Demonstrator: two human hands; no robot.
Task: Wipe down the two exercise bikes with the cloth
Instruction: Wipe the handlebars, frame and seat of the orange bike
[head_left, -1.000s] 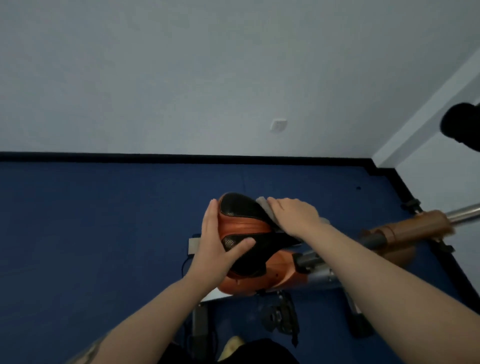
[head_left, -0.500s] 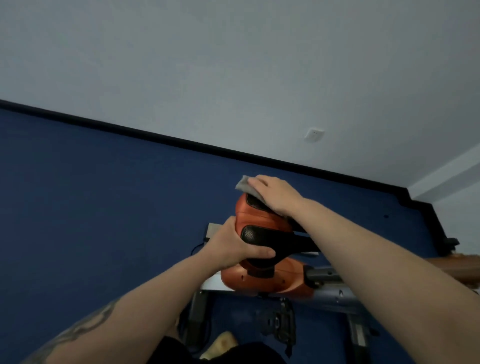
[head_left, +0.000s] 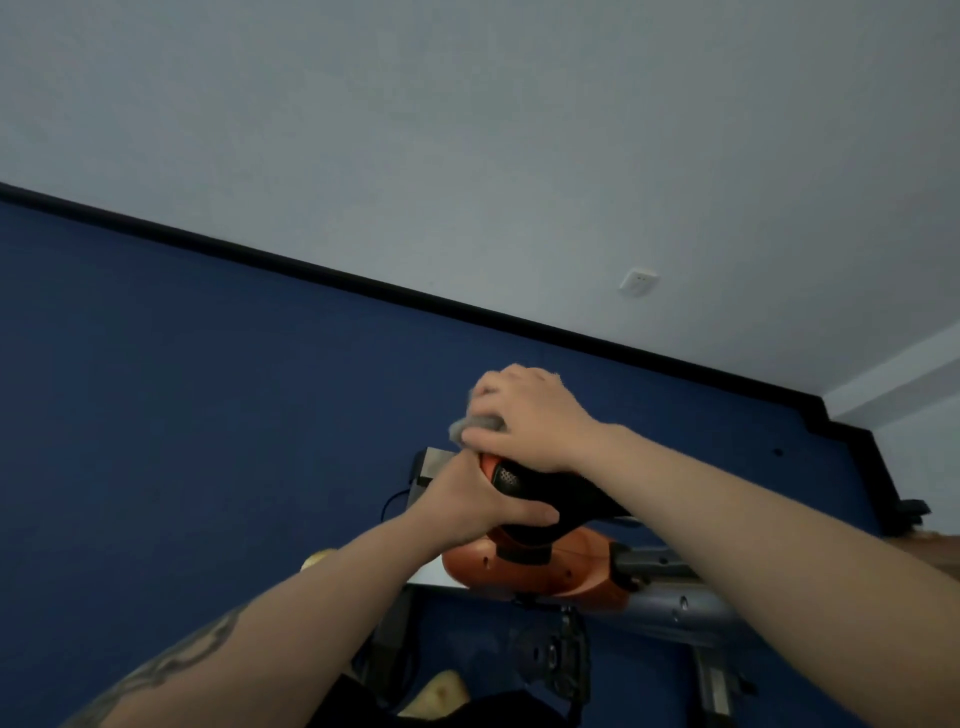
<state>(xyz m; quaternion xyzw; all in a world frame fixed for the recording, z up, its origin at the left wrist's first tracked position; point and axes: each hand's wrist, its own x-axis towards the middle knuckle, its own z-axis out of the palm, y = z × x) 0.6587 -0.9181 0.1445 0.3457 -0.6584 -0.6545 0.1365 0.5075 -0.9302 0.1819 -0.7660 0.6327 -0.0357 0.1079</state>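
My right hand (head_left: 524, 415) was bunched around the grey cloth (head_left: 475, 423), fingers curled over it, pressing it down on the rear end of the bike saddle (head_left: 545, 486). My left hand (head_left: 467, 504) gripped the saddle from the side, thumb laid across its black flank, steadying it. The saddle sat on the orange housing (head_left: 530, 569) of the exercise bike (head_left: 670, 605), which stood on the blue floor (head_left: 182, 415) near the black skirting along the wall (head_left: 467, 130).

Handling notes. The cloth looked soft and light; it crumpled fully inside the palm, only a fringe showing at the fingers. Judged best held as a wad under the palm so pressure spreads and no loose corner drags. The saddle looked firm with a padded, perforated top; probably smooth enough for the cloth to slide, and it may swivel on its post under sideways force, hence the left-hand brace at the flank. The bike frame looked heavy and stiff; no need to hold it.

Progress judgement: wiping of this saddle under way; housing, frame and the second bike, which was not in view, remain.
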